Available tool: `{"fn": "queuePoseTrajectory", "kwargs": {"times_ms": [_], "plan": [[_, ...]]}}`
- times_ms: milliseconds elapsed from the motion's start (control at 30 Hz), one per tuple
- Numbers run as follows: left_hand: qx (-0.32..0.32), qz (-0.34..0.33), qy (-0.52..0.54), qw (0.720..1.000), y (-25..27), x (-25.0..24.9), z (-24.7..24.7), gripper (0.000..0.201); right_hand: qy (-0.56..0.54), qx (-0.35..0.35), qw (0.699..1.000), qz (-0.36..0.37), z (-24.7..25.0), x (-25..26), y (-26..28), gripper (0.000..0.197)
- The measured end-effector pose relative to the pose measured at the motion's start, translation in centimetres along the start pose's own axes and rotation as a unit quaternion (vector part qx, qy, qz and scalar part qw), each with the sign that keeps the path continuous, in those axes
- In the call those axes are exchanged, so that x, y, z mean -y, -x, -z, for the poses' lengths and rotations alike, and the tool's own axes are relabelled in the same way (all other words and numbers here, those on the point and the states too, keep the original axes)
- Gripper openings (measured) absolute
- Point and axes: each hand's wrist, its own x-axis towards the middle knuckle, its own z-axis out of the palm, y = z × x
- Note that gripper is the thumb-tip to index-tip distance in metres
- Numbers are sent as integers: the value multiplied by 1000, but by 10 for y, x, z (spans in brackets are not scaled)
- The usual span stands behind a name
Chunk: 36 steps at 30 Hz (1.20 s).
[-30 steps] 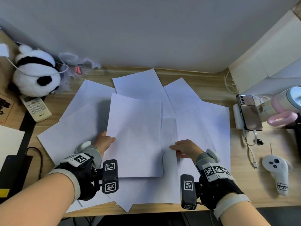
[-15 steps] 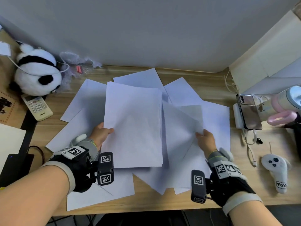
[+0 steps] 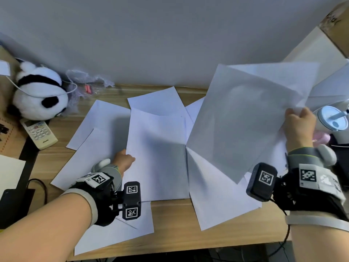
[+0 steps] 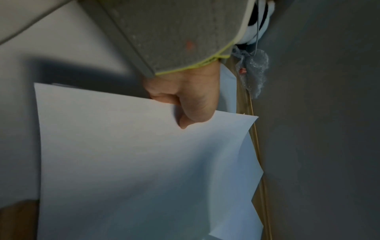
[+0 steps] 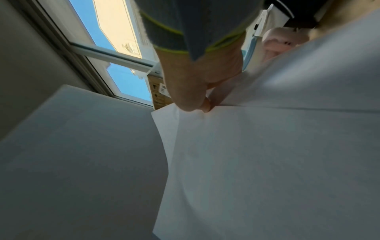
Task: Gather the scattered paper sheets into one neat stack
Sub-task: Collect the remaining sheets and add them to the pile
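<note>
Nearest the person, bare wood of the desk (image 3: 175,235) shows along the front edge between two loose sheets (image 3: 117,231) that reach that edge on the left and a slanted sheet (image 3: 217,201) on the right. Just beyond, the left hand (image 3: 123,161) pinches the left edge of a small stack (image 3: 156,157) lying flat at mid-desk, thumb on top and fingers hidden beneath; the left wrist view shows the thumb (image 4: 193,112) pressed onto the top page. The right hand (image 3: 299,125) is raised at the right, thumb and fingers pinching two lifted sheets (image 3: 245,118) that hang tilted above the desk, their corners fanned apart. All the paper is plain white and unprinted. Farther back, more sheets (image 3: 156,103) overlap toward the wall. A remote (image 3: 38,133) and a plush panda (image 3: 37,91) crowd the left edge; a lidded cup (image 3: 332,118) stands beside the right hand.
</note>
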Motion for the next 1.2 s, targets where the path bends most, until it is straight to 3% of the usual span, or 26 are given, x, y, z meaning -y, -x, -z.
{"fn": "queuePoseTrajectory", "kwargs": {"times_ms": [67, 267, 367, 433, 533, 600, 733, 833, 900, 1000, 1067, 1133, 1200], "plan": [[23, 8, 9, 1000, 3, -3, -1, 43, -55, 13, 998, 12, 0, 18, -3, 28], [127, 25, 62, 990, 11, -4, -9, 39, -92, 104, 990, 2, -21, 31, -4, 25], [142, 48, 109, 983, 12, -4, -10, 31, 14, 210, 977, -14, -51, 23, 11, 33], [132, 72, 133, 980, 9, -3, -8, 42, 95, 277, 956, -29, -72, 9, 25, 33], [146, 83, 153, 974, 5, 0, -6, 58, 196, 333, 921, -44, -100, -14, 49, 17], [160, 87, 158, 970, 8, -1, -7, 55, 227, 361, 902, -64, -112, -26, 63, 28], [191, 67, 145, 969, 14, 0, -8, 63, 210, 375, 895, -119, -129, -45, 78, 32], [168, 27, 109, 979, 15, 4, -14, 44, 162, 375, 899, -161, -139, -60, 85, 24], [150, 20, 93, 984, 15, 9, -17, 44, 132, 386, 891, -201, -143, -75, 90, 46], [128, 10, 93, 987, 12, 13, -21, 42, 141, 438, 855, -240, -144, -90, 105, 77], [124, 14, 97, 987, 12, 12, -24, 39, 200, 421, 864, -192, -144, -100, 111, 56], [137, 24, 93, 986, 11, 13, -27, 35, 226, 336, 905, -132, -144, -109, 115, 21], [144, 30, 86, 985, 11, 13, -31, 40, 200, 311, 920, -127, -142, -115, 118, 24]]}}
